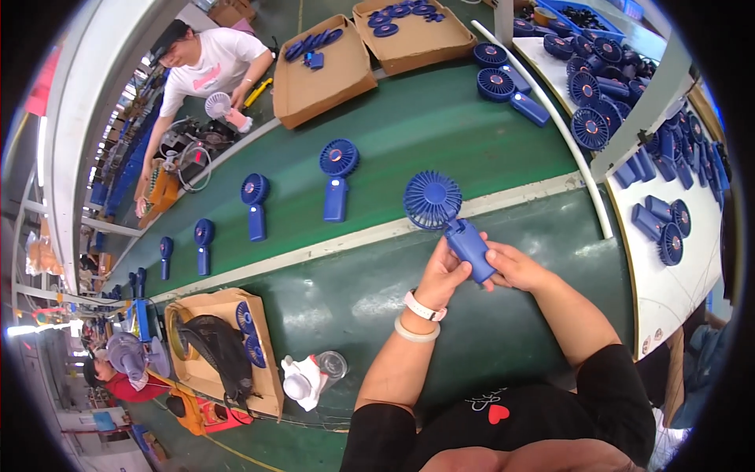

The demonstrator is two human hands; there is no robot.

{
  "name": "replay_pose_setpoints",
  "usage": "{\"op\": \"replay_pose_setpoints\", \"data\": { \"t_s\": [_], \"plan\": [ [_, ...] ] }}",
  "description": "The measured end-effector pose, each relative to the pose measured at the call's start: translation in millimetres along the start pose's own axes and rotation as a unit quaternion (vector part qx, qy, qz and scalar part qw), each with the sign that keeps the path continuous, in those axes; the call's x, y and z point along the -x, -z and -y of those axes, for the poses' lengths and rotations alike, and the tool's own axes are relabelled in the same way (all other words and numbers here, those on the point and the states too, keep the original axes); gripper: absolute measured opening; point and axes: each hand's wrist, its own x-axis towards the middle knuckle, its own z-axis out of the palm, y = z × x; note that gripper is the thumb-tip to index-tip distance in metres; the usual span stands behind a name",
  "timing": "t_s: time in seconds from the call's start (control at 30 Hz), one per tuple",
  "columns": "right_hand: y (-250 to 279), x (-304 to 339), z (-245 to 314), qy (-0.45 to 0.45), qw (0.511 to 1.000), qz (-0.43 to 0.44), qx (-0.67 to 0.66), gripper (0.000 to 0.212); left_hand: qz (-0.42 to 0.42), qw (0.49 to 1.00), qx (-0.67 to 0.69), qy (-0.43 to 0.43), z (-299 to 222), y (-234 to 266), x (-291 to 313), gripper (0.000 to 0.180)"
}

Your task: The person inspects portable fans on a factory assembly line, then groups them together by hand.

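A blue handheld fan (469,250) is held up over the near edge of the green bench, its round grille pointing away from me. My left hand (447,271) grips the handle's left side, with a white watch band and a pale bangle on that wrist. From the other side, the fingers and thumb of my right hand (513,264) close on the same handle. Just beyond, a row of similar blue fans, the nearest being one fan (335,198), lies along the green conveyor belt (409,126).
Cardboard trays (324,102) with blue fan parts sit at the far side. Many blue fans pile up on a white table (668,291) at right, past a white tube (578,149). A cardboard box (271,377) with a black bag and a clear bottle (332,365) stand at left. A co-worker (212,63) sits across.
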Motion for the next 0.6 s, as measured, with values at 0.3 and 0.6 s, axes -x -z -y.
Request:
{"op": "replay_pose_setpoints", "data": {
  "t_s": [0.3,0.6],
  "plan": [
    [-5.9,-1.6,-4.2,0.019,0.999,-0.029,0.023,0.048,-0.016,1.0,-0.022,-0.015,4.9,3.8,-2.0,0.071],
    [-4.1,-1.6,-5.8,0.005,0.999,-0.015,0.044,0.051,0.01,0.999,-0.046,-0.023,2.9,-2.3,2.1,0.086]
  ]
}}
